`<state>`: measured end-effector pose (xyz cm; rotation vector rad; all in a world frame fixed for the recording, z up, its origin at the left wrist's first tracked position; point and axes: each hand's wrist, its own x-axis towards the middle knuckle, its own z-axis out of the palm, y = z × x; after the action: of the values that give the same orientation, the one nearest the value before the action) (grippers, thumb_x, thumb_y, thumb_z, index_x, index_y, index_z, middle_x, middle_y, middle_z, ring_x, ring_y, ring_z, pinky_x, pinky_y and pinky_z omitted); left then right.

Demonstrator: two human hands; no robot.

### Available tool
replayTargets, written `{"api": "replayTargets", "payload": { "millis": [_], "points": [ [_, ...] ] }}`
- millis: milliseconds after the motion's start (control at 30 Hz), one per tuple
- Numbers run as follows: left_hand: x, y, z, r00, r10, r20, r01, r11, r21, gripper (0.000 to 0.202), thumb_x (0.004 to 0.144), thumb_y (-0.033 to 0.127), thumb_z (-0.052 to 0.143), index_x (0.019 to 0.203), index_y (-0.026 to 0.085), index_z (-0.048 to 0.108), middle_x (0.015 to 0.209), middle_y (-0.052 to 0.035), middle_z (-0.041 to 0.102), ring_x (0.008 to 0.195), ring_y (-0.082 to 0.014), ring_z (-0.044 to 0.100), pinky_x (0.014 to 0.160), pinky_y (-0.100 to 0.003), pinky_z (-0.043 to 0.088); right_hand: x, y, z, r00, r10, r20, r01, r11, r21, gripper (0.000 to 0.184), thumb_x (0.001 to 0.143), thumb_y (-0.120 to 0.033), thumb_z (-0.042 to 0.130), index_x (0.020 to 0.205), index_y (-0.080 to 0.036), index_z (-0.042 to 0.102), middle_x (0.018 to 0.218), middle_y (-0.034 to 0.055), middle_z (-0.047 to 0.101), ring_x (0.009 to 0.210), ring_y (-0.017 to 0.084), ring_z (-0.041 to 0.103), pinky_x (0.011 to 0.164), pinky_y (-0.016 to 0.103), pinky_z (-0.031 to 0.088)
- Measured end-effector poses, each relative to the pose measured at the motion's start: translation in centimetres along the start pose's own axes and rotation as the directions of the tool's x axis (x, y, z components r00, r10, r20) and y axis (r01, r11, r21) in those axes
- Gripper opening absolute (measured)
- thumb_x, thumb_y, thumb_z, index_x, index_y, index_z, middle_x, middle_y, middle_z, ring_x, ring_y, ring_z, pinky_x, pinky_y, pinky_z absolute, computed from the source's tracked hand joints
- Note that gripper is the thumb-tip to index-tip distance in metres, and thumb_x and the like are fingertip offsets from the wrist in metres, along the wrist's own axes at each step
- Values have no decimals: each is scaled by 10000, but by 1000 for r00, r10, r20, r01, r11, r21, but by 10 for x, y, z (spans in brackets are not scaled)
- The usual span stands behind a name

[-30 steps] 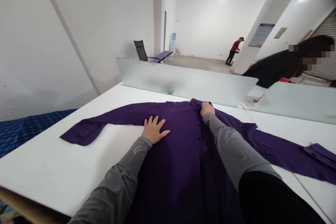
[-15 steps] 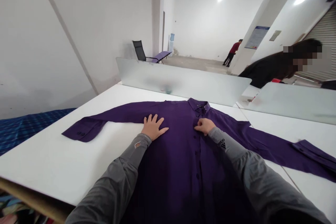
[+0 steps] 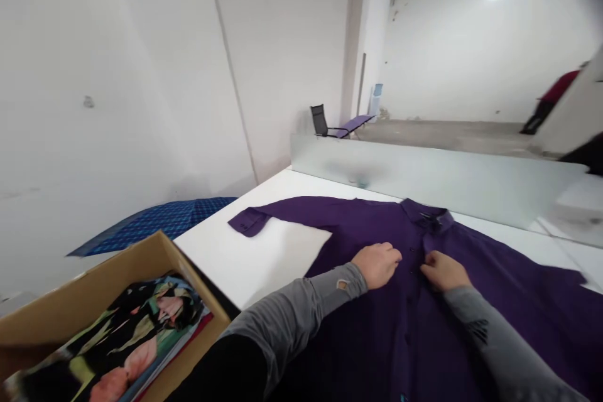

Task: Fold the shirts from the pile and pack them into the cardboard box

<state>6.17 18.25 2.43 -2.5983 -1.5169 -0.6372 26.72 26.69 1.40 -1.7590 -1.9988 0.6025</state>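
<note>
A dark purple button-up shirt [image 3: 372, 326] lies spread out, front side up, on the white table [image 3: 287, 254], its collar toward the far side. My right hand [image 3: 445, 271] pinches the edge of the shirt's front opening below the collar. Just left of the button line, over the chest, is my left hand [image 3: 378, 265]; its fingers are curled together and no cloth shows in them. Small dark buttons run down the front. One sleeve stretches left with its cuff [image 3: 249, 222] flat on the table.
At the lower left a cardboard box [image 3: 162, 250] holds folded printed clothes [image 3: 136, 333]. Behind it is a blue checked umbrella [image 3: 164, 223]. A frosted partition [image 3: 424, 169] lines the table's far edge. Beyond stand a black chair [image 3: 319, 120] and a person in red [image 3: 556, 91].
My left hand has lifted from lying flat and spread, curled, and moved right toward the button line. My right hand keeps its pinch. The view has swung left, bringing in the box.
</note>
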Motion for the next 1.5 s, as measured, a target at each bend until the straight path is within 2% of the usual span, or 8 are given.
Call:
{"api": "replayTargets", "payload": {
  "millis": [167,267,433,633,967,1233,1367,1500],
  "points": [
    [15,36,32,979,-170,116,180,980,-84,281,895,414,557,977,149,602,982,-88,607,927,-210,605,840,-312,486,-13,6,-9,970,105,220,-219,769,601,177,579,-94,563,641,-219,454,426,-72,479,378,104,498,424,212,406],
    [21,45,38,949,-286,134,285,958,21,393,846,480,591,1014,126,591,1002,-126,607,924,-256,619,820,-352,493,-11,18,-15,956,98,276,-268,670,692,213,564,-79,577,704,-209,482,465,-60,522,428,107,543,438,206,471],
    [30,52,38,932,-316,180,300,947,112,216,875,213,471,1018,110,594,1035,-156,618,932,-263,633,789,-356,484,-5,30,-14,939,24,343,-301,535,789,261,554,-52,622,724,-198,489,473,-49,555,414,104,546,402,195,483],
    [40,44,38,936,-264,233,256,965,62,197,939,285,449,915,171,606,880,-55,636,861,-179,631,789,-274,476,-2,35,-12,930,-40,366,-305,476,825,253,594,-66,657,729,-195,487,448,-43,566,406,108,569,417,187,505],
    [-11,57,47,988,2,153,-5,1000,20,508,956,270,395,1451,180,330,1488,-117,411,1393,-253,342,1136,-504,300,-5,23,-4,974,-116,194,-101,541,835,204,603,-163,647,718,-201,482,441,-61,549,389,81,524,392,152,434],
    [-12,32,36,994,-61,-87,57,997,-46,388,976,222,303,1275,123,530,1379,-145,519,1324,-214,436,1124,-411,359,-3,16,6,996,-79,-37,86,824,560,89,681,-162,611,768,-176,605,805,53,700,766,190,663,687,319,566],
    [-3,15,21,999,-22,-26,25,993,118,428,989,364,362,1364,197,480,1506,-103,398,1425,-267,283,1148,-514,284,-2,31,-10,967,-6,-256,98,932,348,317,800,-261,585,1104,-177,618,1372,154,527,1325,346,386,1101,553,286],
    [9,-10,27,985,-153,73,135,970,204,563,965,523,376,1473,283,356,1568,-68,301,1453,-325,200,1127,-622,223,-5,41,2,975,-130,-182,105,984,-143,559,864,-496,559,1354,-229,527,1527,128,360,1403,436,202,1090,698,61]
  ]
}}
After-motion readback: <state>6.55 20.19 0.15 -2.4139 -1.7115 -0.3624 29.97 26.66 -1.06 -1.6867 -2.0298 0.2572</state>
